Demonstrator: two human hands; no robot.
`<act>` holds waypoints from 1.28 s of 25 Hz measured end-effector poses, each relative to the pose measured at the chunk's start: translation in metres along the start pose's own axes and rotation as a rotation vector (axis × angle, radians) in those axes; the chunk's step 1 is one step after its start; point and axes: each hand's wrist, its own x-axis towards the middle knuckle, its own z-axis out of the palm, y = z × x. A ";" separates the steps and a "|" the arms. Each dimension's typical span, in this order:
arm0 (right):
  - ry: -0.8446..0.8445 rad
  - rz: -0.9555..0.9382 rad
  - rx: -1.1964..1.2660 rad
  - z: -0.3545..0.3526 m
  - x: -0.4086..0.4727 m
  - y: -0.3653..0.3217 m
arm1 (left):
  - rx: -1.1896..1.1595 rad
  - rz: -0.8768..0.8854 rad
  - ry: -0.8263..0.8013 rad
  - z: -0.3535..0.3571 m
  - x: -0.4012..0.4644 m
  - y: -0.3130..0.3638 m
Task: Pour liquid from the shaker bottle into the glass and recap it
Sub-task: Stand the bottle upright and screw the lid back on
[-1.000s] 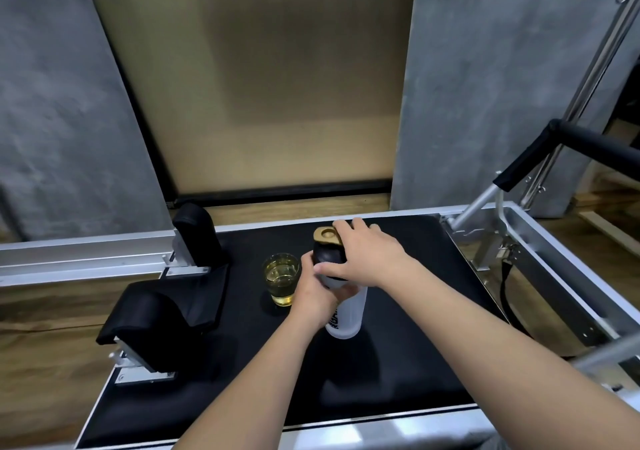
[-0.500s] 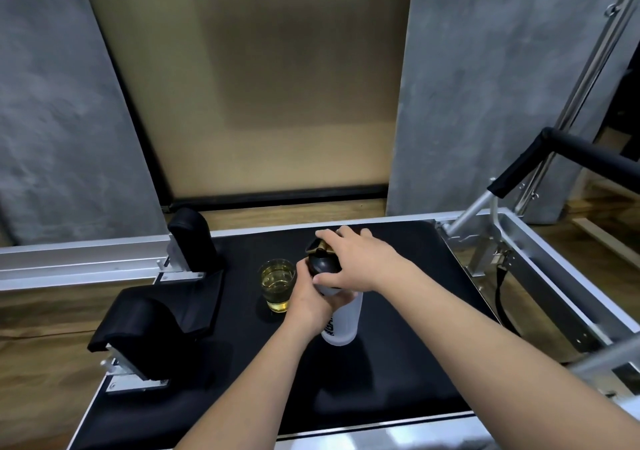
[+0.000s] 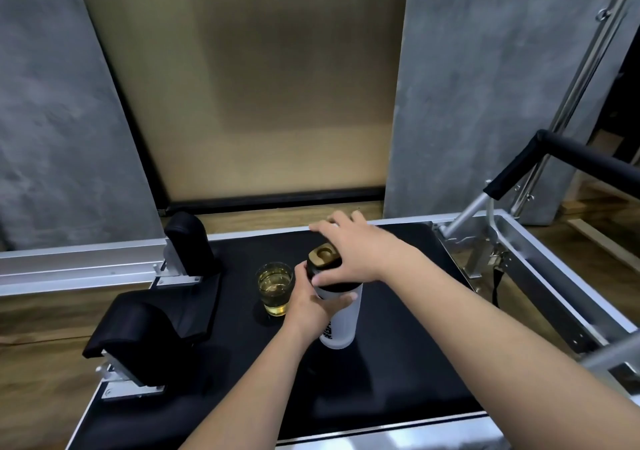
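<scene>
Our right hand (image 3: 360,255) has spread and eased off the bottle's lid (image 3: 323,257), thumb still touching; our left hand (image 3: 313,307) grips the bottle (image 3: 341,318) (upright beside the filled glass (image 3: 275,285)). Recapping looks nearly done.

Both hands (image 3: 356,259) on upright shaker bottle (image 3: 341,314)
</scene>
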 end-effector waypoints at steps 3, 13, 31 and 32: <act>-0.083 0.040 -0.023 0.017 -0.002 -0.005 | 0.052 0.099 -0.001 -0.006 -0.006 -0.004; 0.204 0.130 -0.062 -0.007 0.001 -0.002 | 0.269 0.170 -0.020 0.003 -0.009 -0.001; -0.038 -0.212 -0.287 0.001 0.006 0.001 | 0.852 0.460 -0.004 -0.027 -0.007 -0.011; -0.040 -0.172 -0.263 0.011 0.004 0.003 | 0.879 0.529 -0.001 -0.028 -0.007 -0.013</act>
